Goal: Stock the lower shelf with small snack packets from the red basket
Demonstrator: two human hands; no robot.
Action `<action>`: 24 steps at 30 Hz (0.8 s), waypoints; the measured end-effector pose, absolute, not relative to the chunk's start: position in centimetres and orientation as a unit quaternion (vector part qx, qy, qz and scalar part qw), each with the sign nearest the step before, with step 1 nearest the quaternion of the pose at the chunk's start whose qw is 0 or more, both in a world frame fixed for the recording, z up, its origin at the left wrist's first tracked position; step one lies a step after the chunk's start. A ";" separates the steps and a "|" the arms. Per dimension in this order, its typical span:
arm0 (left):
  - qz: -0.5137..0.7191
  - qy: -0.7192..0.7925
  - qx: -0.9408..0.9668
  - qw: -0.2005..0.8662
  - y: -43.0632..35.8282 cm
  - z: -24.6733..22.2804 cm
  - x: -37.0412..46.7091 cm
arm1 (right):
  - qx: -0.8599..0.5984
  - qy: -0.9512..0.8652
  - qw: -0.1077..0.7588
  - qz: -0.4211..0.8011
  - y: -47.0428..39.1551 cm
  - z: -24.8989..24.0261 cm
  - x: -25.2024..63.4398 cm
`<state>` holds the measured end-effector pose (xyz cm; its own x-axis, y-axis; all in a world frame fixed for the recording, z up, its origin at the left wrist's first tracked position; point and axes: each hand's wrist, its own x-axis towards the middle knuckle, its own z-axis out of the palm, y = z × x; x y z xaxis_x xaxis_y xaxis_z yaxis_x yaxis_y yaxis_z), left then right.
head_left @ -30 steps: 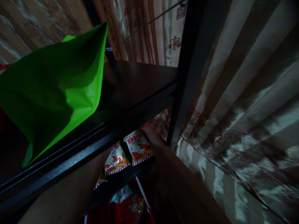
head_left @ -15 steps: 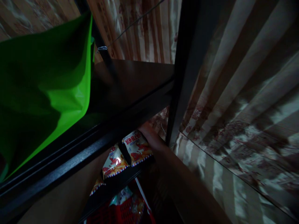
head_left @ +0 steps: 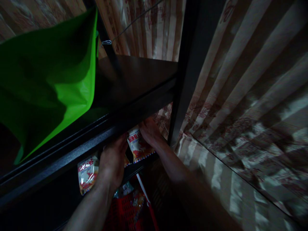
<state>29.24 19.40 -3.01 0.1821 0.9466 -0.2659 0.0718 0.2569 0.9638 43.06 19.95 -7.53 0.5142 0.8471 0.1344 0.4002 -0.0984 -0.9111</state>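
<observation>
And here's the right hand [head_left: 150, 132] at the right packet [head_left: 137, 146], near the lower shelf's [head_left: 138, 166] right end! Its fingers curve over the upper corner; whether they grasp, I can't tell. The left hand [head_left: 112, 162] covers most of the middle packet, its fingers lost in shadow, grip unclear. The left packet [head_left: 88, 175] sits farther left. Best played gently: light side pressure, bottoms squared to the front edge, knuckles low beneath the upper shelf [head_left: 144, 75].

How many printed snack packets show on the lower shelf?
3: left packet, beside the left hand; right packet, by the right hand; middle packet, mostly hidden behind the left hand. More may be hidden.
</observation>
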 end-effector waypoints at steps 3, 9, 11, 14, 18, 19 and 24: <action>0.315 0.604 0.465 0.566 16.5 -4.3 29.2 | -0.714 -0.441 0.491 0.235 19.4 -7.7 42.7; 0.312 0.638 0.509 0.486 17.0 -6.5 30.8 | -0.717 -0.449 0.460 0.269 19.2 -8.8 43.1; 0.320 0.623 0.519 0.490 17.8 -7.6 31.4 | -0.732 -0.442 0.442 0.272 19.4 -9.0 43.3; 0.335 0.603 0.531 0.492 18.7 -9.0 31.8 | -0.738 -0.447 0.425 0.272 19.9 -9.1 43.4; 0.347 0.598 0.539 0.481 19.5 -9.6 31.9 | -0.735 -0.466 0.416 0.262 20.5 -9.0 43.3; 0.345 0.602 0.537 0.480 19.6 -9.6 31.8 | -0.738 -0.468 0.410 0.260 20.6 -9.0 43.3; 0.337 0.617 0.527 0.478 19.4 -8.9 31.6 | -0.750 -0.479 0.382 0.251 20.8 -9.2 43.3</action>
